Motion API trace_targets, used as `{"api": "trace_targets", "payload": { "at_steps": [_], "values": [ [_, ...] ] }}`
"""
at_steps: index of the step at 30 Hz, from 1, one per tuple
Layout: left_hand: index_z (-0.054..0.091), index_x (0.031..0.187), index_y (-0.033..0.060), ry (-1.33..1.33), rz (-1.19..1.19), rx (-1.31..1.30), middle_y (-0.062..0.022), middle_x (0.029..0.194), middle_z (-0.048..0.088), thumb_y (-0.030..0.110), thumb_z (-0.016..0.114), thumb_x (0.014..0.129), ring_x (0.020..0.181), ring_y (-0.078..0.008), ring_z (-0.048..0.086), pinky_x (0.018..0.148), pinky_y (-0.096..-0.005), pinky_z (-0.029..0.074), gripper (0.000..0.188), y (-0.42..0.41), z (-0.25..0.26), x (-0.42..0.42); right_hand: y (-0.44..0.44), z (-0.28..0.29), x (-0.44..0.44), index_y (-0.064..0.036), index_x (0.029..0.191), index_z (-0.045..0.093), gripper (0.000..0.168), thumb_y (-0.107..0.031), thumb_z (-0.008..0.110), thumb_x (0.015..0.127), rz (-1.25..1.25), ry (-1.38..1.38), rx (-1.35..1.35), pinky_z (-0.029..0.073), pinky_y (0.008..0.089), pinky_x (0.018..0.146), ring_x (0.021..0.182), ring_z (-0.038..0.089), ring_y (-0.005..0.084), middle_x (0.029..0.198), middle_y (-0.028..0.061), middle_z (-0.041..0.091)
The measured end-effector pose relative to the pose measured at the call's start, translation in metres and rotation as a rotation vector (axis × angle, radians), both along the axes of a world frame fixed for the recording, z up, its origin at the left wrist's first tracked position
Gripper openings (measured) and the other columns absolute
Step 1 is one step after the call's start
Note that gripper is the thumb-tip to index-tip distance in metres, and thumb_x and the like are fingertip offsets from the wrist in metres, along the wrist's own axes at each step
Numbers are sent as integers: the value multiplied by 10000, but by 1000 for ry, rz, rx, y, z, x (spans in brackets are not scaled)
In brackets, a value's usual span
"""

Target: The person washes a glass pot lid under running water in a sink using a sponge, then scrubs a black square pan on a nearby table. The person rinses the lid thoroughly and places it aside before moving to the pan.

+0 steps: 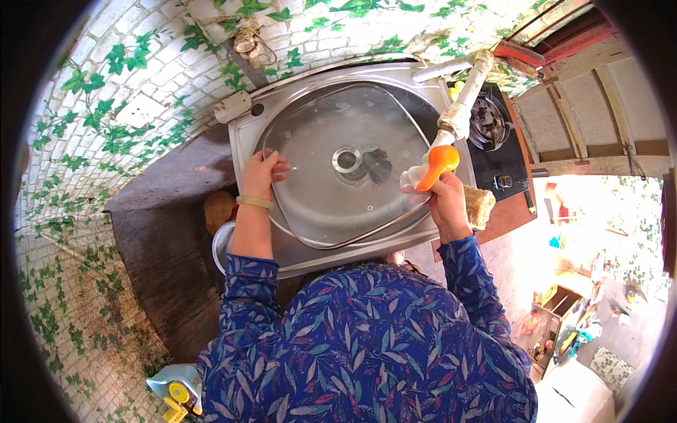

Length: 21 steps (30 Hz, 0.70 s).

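Note:
A large rounded clear glass lid with a metal rim spans the stainless steel sink. My left hand grips its left edge, the fingers showing at the glass. At the lower right edge, my right hand holds the rim, close under the orange tap handle. That handle and the white tap pipe partly cover the lid's right side. A shiny ring shows at the lid's middle, beside a dark patch; whether the ring belongs to lid or drain is unclear.
A tan loofah-like sponge lies right of my right hand. Beyond it is a black gas stove. A pale basin and a brown round wooden object sit left of the sink. A light blue container stands at lower left.

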State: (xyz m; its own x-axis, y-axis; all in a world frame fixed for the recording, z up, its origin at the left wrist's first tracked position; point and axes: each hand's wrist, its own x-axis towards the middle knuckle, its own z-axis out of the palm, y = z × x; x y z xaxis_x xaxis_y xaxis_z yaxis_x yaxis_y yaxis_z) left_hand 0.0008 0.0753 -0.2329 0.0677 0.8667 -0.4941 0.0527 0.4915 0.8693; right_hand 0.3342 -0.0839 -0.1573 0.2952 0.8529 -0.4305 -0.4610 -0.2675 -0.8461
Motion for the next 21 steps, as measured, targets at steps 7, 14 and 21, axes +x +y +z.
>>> {"api": "trace_targets", "payload": {
  "at_steps": [7,14,21],
  "values": [
    [467,1344,-10,706,-365,776,-238,1410,437,329,722,783,1310,-364,420,1101,-401,322,703,-35,17,37,-9,3,1,85,1205,434,389,38,501,825,16,-24,1,564,295,569,800,715,320,990,231,667],
    [541,1266,36,487,-965,799,-186,1380,486,360,779,714,1261,-330,485,1012,-410,421,683,-112,81,82,-4,10,-9,51,1179,475,316,-1,475,867,40,-51,-75,566,309,588,807,709,333,1027,216,647],
    [533,876,64,583,-792,1024,-111,881,601,93,677,666,831,-319,605,683,-425,484,256,-119,77,87,8,25,-24,9,1082,527,275,-98,587,837,60,-94,-71,555,272,546,718,711,237,942,129,682]
  ]
}}
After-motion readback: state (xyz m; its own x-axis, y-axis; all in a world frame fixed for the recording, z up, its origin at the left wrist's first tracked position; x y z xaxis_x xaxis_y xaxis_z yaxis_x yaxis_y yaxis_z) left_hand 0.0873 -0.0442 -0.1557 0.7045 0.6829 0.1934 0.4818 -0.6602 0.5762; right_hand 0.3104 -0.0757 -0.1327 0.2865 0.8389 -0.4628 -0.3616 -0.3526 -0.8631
